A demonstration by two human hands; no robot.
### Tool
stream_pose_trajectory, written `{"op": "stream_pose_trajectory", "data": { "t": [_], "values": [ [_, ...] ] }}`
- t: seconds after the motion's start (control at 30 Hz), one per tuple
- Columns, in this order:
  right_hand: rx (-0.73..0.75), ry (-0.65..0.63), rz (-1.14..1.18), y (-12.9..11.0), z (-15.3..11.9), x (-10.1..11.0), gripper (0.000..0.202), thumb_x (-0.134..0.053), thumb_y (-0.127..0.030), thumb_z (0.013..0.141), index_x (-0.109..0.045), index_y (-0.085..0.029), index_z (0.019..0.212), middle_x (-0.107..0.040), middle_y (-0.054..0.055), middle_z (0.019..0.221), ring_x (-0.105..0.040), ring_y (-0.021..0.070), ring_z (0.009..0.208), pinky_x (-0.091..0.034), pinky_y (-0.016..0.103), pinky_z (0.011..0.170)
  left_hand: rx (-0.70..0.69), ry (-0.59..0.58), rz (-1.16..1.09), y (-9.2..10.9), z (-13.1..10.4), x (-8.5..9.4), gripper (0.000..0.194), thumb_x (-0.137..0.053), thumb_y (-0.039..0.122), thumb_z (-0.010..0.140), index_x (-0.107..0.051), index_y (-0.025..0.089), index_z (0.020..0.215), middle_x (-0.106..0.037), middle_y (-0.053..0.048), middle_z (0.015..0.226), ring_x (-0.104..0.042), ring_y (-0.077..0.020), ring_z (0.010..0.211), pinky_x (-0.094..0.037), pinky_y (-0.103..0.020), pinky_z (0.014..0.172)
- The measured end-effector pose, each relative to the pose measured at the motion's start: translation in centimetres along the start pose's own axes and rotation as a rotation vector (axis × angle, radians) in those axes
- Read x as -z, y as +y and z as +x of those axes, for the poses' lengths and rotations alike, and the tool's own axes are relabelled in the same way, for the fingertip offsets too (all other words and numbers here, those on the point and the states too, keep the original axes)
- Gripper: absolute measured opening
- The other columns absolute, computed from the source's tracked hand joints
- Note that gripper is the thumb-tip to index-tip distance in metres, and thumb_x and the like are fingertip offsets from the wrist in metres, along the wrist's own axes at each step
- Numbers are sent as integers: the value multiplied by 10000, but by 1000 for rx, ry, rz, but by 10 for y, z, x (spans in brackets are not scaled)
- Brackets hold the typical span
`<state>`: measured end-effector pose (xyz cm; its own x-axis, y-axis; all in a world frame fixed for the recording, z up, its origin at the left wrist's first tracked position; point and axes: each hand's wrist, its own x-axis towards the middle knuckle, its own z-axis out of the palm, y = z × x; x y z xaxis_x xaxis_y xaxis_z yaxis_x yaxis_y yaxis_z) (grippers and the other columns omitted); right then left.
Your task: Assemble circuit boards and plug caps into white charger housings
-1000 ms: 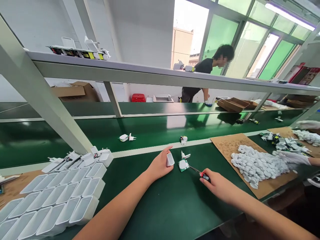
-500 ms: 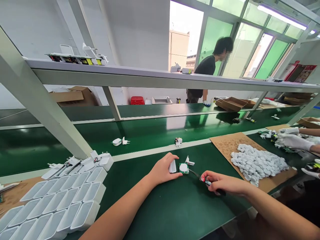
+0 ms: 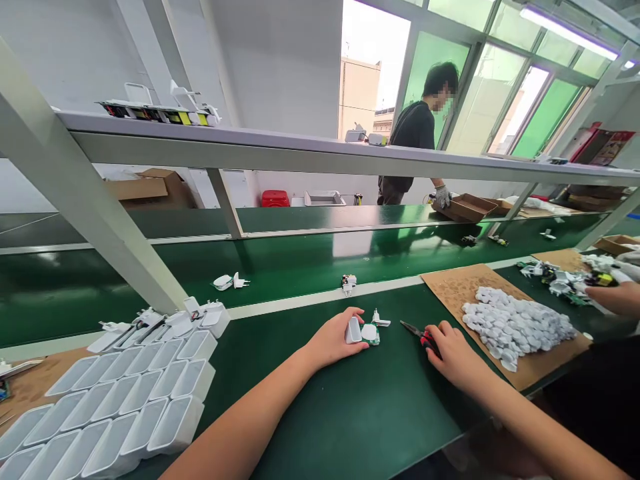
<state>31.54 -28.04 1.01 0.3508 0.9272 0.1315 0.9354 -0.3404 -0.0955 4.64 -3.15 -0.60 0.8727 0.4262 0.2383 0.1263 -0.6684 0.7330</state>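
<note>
My left hand [image 3: 336, 338] is closed round a small white case [image 3: 353, 331] above the green work surface [image 3: 340, 413]. Touching or very close to the case's right side is a small circuit board with a round white part [image 3: 371, 333]. A white plug piece [image 3: 381, 320] lies just behind that board. To the right, my right hand [image 3: 447, 345] has its fingers on the red and black handles of a pair of pliers [image 3: 425, 339]. The pliers' tips point left towards the board, with a gap between.
Rows of white cases [image 3: 125, 400] stand at left. White round pieces [image 3: 515, 327] are heaped on cardboard [image 3: 445, 283] at right. Plug assemblies rest on the green belt [image 3: 290, 267]. A co-worker's hand [image 3: 617, 295] is at far right; another person [image 3: 417, 127] stands behind the shelf [image 3: 250, 147].
My right hand and the tool have moved right, away from the board. The white case has tilted up and come closer to the board. The person behind has reached to a cardboard box.
</note>
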Motion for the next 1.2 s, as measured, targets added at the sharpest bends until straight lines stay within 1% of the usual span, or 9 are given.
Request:
{"op": "stream_pose_trajectory", "data": {
  "t": [0.07, 0.13, 0.27, 0.4, 0.53, 0.67, 0.87, 1.0, 1.2],
  "values": [
    [32, 107, -69, -9, 3, 4, 259, -576, -266, 1013, -661, -192, 1247, -639, 138, 1160, -626, 308, 1030, -485, 442, 939, -32, 9, 36, 2, -1, -2, 690, -879, 409, 817, -544, 294, 1409, -734, -48, 1289, -738, -265, 1105, -592, -383, 928],
    [77, 126, 38, -27, 4, 10, 236, -550, -317, 1053, -679, -206, 1217, -657, 128, 1176, -630, 309, 1085, -495, 458, 972, -59, 26, 53, 4, -1, -5, 663, -878, 361, 805, -562, 282, 1384, -723, -62, 1306, -720, -283, 1152, -583, -397, 955],
    [77, 5, 547, -75, 9, 8, 271, -529, -401, 1089, -682, -245, 1250, -698, 84, 1234, -685, 242, 1100, -549, 429, 1012, -105, 62, 65, 5, -1, -9, 498, -841, 310, 814, -606, 250, 1249, -715, -70, 1217, -700, -279, 1098, -568, -401, 934],
    [-6, -77, 986, -106, 26, -11, 464, -689, -493, 1005, -644, -248, 1396, -716, 98, 1362, -705, 261, 1211, -543, 479, 1118, -94, 122, 64, 4, -2, -8, 426, -807, 311, 847, -584, 237, 1202, -702, -53, 1132, -689, -238, 983, -561, -361, 836],
    [-99, -33, 1366, -120, 50, -27, 593, -823, -596, 878, -683, -206, 1303, -780, 99, 1149, -762, 267, 1075, -585, 487, 1070, -23, 205, -37, 3, -4, -2, 434, -793, 348, 880, -555, 234, 1226, -693, -21, 1039, -667, -189, 836, -534, -311, 726],
    [-117, 53, 1434, -131, 76, -34, 615, -856, -639, 819, -699, -202, 1222, -783, 88, 1108, -763, 231, 944, -626, 446, 975, -42, 306, -123, 1, -3, 4, 438, -789, 334, 890, -547, 239, 1242, -678, -31, 1102, -670, -194, 912, -551, -327, 811],
    [-46, 135, 1488, -143, 100, -36, 495, -887, -561, 807, -750, -205, 1121, -808, 90, 1112, -768, 235, 975, -627, 409, 945, -91, 388, -150, -2, -1, 5, 515, -835, 311, 861, -537, 244, 1276, -632, -88, 1294, -642, -255, 1164, -533, -409, 1027],
    [0, 217, 1512, -138, 100, -29, 387, -847, -478, 891, -755, -243, 1184, -786, 65, 1137, -755, 221, 1052, -615, 396, 999, 70, 311, -273, -3, 1, 8, 622, -897, 419, 814, -549, 245, 1299, -691, -64, 1241, -679, -207, 970, -568, -348, 866],
    [225, 332, 1370, -130, 85, -23, 264, -799, -285, 965, -771, -282, 1228, -704, 53, 1099, -734, 186, 971, -675, 337, 835, 218, 88, -412, -2, 6, 9, 563, -908, 485, 759, -529, 229, 1087, -684, 42, 894, -617, -132, 729, -485, -246, 656]
  ]
}}
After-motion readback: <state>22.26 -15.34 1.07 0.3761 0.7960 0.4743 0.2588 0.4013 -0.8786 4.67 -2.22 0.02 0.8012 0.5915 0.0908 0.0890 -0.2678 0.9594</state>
